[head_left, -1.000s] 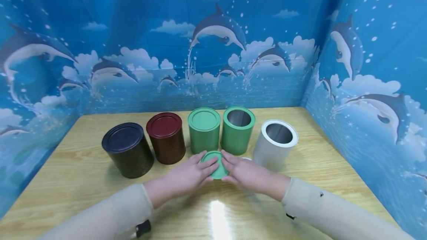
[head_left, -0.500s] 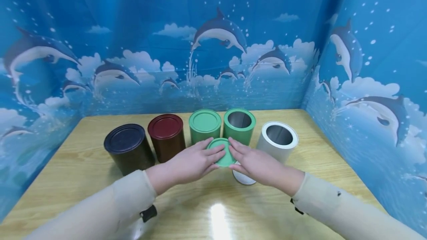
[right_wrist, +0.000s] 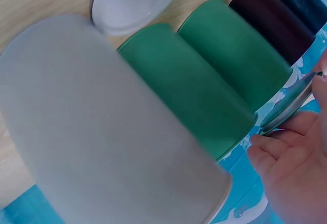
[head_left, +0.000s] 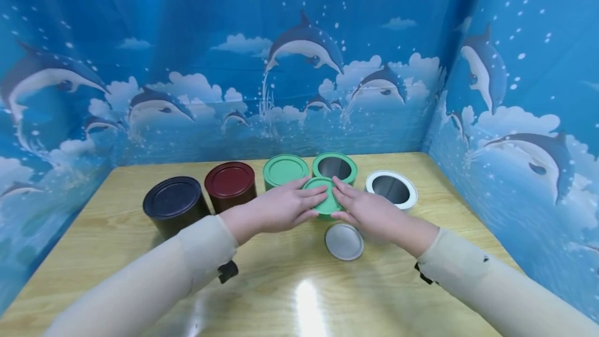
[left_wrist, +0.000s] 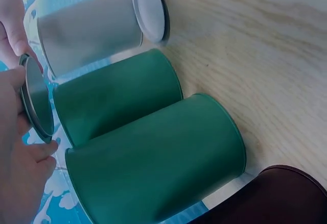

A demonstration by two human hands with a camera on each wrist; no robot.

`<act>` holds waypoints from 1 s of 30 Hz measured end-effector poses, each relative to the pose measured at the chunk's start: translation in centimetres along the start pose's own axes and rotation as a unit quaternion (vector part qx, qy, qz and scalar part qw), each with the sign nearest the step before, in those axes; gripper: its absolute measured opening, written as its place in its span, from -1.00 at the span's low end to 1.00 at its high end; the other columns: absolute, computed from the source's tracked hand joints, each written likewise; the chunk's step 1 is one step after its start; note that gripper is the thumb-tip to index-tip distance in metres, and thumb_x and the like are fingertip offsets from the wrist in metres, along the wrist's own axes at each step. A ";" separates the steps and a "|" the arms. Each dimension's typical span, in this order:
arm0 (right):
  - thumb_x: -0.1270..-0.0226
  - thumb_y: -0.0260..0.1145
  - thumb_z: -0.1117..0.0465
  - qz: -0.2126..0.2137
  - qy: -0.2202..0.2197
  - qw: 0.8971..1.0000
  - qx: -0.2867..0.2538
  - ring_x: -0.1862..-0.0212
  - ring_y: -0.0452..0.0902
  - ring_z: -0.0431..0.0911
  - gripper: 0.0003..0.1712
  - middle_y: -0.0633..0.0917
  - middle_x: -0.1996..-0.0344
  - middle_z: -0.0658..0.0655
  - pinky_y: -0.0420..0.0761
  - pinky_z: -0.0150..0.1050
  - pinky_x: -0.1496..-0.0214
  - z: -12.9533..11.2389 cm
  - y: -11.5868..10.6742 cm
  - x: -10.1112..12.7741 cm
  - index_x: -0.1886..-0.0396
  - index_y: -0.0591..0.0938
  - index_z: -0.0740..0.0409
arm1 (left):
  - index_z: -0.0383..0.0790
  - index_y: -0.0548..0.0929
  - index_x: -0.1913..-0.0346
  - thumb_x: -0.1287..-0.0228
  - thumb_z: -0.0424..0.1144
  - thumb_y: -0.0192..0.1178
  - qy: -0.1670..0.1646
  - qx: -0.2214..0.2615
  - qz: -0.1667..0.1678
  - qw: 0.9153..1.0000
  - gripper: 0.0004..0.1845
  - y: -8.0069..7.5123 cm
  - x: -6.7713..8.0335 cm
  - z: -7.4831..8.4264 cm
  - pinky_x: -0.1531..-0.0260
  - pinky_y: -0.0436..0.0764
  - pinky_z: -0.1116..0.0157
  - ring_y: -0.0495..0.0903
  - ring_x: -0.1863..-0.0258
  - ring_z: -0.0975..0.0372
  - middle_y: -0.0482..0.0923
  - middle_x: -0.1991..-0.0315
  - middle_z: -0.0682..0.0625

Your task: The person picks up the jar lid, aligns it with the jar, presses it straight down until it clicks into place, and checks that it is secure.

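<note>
Both your hands are on the green lid (head_left: 331, 203), your left hand (head_left: 280, 206) and right hand (head_left: 374, 213) pinching its opposite edges, fingertips laid over the top. It hangs just off the mouth of the open green can (left_wrist: 117, 99), apart from the rim. Looks thin, stiff and light, probably metal; that smooth painted face may slip under flat fingertips and a knock might dent it, so your best hold is the edge, both sides, kept level.
</note>
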State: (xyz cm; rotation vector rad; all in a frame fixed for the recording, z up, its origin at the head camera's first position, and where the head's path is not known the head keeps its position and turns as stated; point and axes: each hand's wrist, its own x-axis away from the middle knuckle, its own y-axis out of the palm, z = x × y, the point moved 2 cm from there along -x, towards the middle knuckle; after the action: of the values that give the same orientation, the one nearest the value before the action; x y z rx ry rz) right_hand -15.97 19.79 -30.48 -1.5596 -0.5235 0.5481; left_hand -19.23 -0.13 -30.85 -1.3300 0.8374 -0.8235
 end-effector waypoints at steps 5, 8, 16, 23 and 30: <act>-0.42 -0.04 -0.15 -0.016 0.012 1.000 -0.020 -0.34 0.15 0.13 -0.23 0.06 -0.41 0.31 0.46 -0.05 -0.13 1.1 -0.6 -0.3 -0.38 0.20 0.33 | -0.07 0.12 -0.44 -0.47 0.03 -0.19 -0.004 0.025 -0.017 1.000 -0.44 -0.3 -1.2 -0.7 -0.34 0.01 0.09 -0.09 -0.41 -0.04 -0.02 -0.44 0.06; -0.42 -0.07 -0.17 -0.027 0.023 0.999 -0.038 -0.36 0.11 0.13 -0.23 0.01 -0.43 0.29 0.43 -0.03 -0.16 1.9 -0.9 -0.5 -0.39 0.17 0.30 | -0.06 0.11 -0.44 -0.48 0.04 -0.23 -0.006 0.031 -0.025 0.999 -0.44 -0.5 -2.0 -1.2 -0.35 -0.01 0.10 -0.12 -0.42 -0.03 -0.03 -0.45 0.07; -0.44 -0.08 -0.15 -0.051 0.038 0.996 -0.063 -0.35 0.10 0.16 -0.23 -0.03 -0.43 0.29 0.35 0.00 -0.22 3.6 -1.2 -1.6 -0.41 0.13 0.31 | -0.04 0.12 -0.44 -0.47 0.03 -0.19 -0.016 0.049 -0.043 0.998 -0.45 -0.9 -3.9 -2.6 -0.35 -0.03 0.11 -0.16 -0.43 -0.01 0.03 -0.43 0.07; -0.45 -0.01 -0.08 -0.069 0.064 0.990 -0.101 -0.35 0.11 0.18 -0.26 -0.06 -0.44 0.27 0.32 0.05 -0.23 4.9 -1.7 -2.6 -0.42 0.10 0.27 | 0.01 0.12 -0.44 -0.46 0.06 -0.18 -0.042 0.070 -0.047 0.996 -0.44 -1.0 -5.5 -3.7 -0.34 0.01 0.07 -0.17 -0.44 0.04 0.05 -0.42 0.11; -0.44 0.05 -0.02 -0.075 0.085 0.985 -0.131 -0.37 0.06 0.18 -0.27 -0.10 -0.45 0.23 0.27 0.06 -0.27 5.9 -2.0 -3.3 -0.42 0.08 0.25 | 0.05 0.12 -0.44 -0.45 0.06 -0.16 -0.052 0.073 -0.050 0.995 -0.44 -1.1 -6.5 -4.4 -0.34 0.02 0.05 -0.18 -0.44 0.08 0.06 -0.42 0.13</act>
State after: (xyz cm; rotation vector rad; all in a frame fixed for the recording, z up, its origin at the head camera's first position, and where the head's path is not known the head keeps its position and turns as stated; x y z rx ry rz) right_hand -22.24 22.39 -28.66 -1.7809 -0.5942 0.2327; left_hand -26.19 3.48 -29.67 -1.2811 0.6214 -0.8705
